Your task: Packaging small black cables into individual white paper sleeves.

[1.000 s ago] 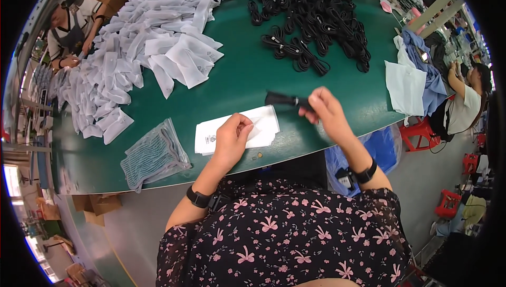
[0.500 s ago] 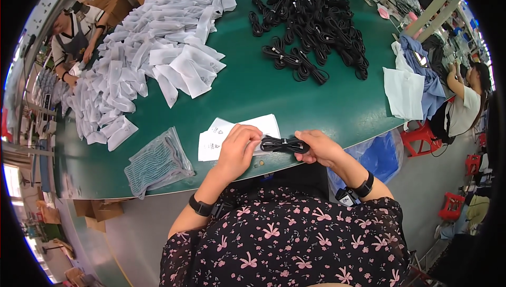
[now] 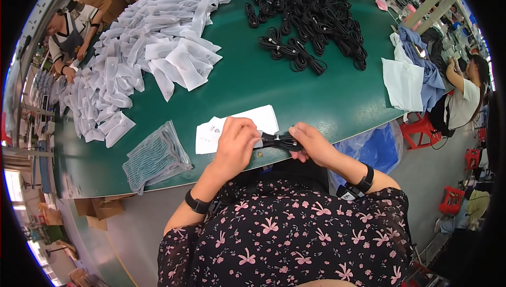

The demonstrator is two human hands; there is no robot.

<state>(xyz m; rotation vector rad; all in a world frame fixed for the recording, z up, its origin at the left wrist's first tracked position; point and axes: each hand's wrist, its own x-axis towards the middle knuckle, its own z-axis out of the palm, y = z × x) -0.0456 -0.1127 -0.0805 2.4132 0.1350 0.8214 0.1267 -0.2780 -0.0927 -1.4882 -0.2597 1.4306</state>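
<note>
Left hand [image 3: 237, 142] and right hand [image 3: 311, 144] each grip an end of a coiled black cable bundle [image 3: 279, 141].

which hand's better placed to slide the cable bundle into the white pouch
Right, probably. The right hand grips the coiled black cable bundle by its outer end, while the left hand rests on the white pouch, holding it at the bundle's other end.

Bare green table [image 3: 274, 84] lies open between bag pile [image 3: 137, 55] and cable heap [image 3: 311, 21].
</note>
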